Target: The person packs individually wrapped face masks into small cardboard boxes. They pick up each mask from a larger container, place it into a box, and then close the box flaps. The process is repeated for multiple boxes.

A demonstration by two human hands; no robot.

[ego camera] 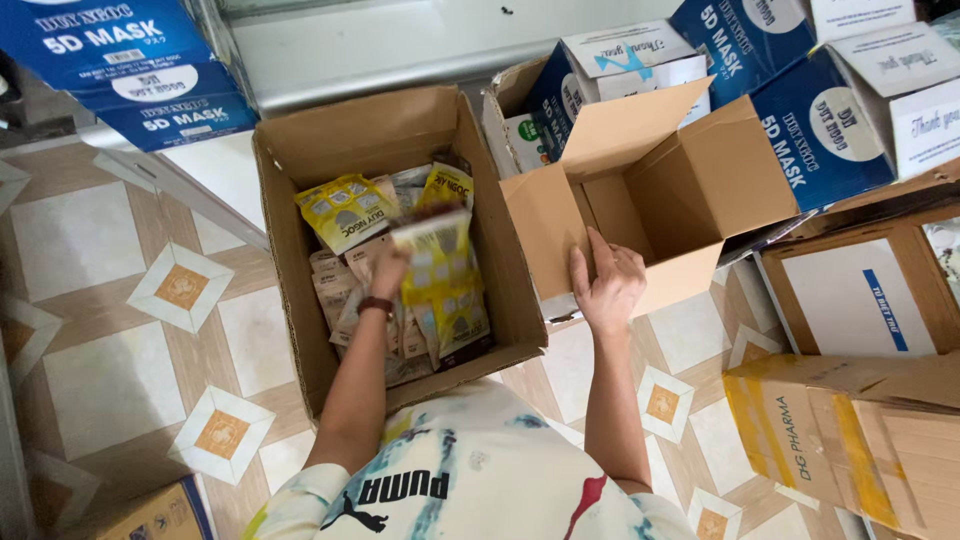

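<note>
Gripping a yellow packet (440, 275) inside the large carton (300, 300), the left hand (388, 270) closed round its nine-o'clock edge; the right hand (608, 285), fingers spread, pressed the empty box (720, 170) at three o'clock on tiled floor (110, 330).

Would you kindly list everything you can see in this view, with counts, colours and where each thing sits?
large open carton: one, brown, centre, on the floor
packets: many, yellow and beige, piled inside the large open carton
lifted packet: one, yellow, blurred, above the pile
empty open box: one, brown, right of the large open carton, tilted
printed boxes: several, blue and white, top right; one more top left
flat cartons: several, brown, right edge
tiled floor: cream with orange diamond insets, left and bottom
wristband: one, dark, on the left wrist
left hand: in the large open carton, gripping the lifted packet
right hand: on the front wall of the empty open box
</note>
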